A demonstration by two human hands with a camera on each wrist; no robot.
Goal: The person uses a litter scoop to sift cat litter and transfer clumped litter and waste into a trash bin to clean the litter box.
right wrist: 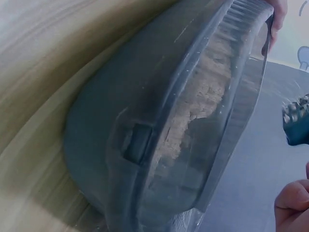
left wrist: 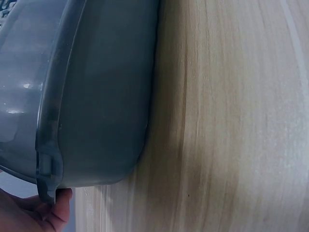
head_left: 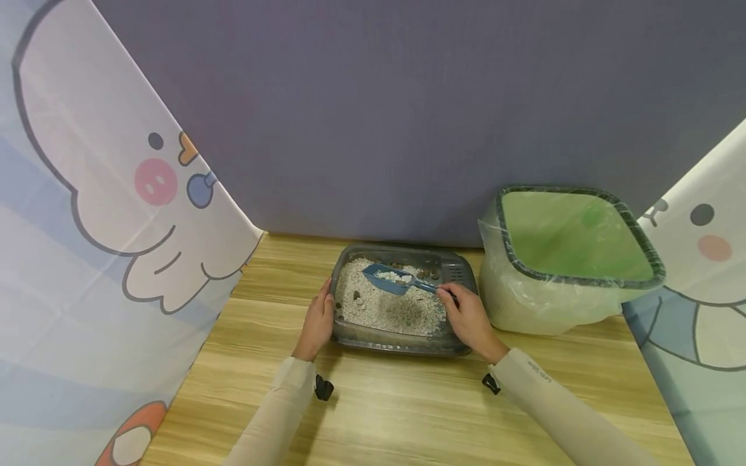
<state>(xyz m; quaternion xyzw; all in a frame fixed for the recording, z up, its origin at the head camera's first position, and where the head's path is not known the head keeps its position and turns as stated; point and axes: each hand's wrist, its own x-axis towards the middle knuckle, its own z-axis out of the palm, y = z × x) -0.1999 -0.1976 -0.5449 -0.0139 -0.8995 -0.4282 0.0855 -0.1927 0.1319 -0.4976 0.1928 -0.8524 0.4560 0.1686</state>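
A grey litter box filled with pale pellet litter stands on the wooden table. My left hand grips its left rim; in the left wrist view, fingers curl under the edge. Above the litter, my right hand holds a blue litter scoop by its handle, blade pointing left. White clumps lie in the scoop. Brown lumps are scattered over the litter, mostly along the back. The right wrist view shows the scoop raised off the box, partly cut off by the frame.
To the right of the box stands a bin with a clear plastic liner folded over its dark rim; its inside looks green. A grey-purple panel closes off the back. Cartoon-printed cloth hangs at both sides.
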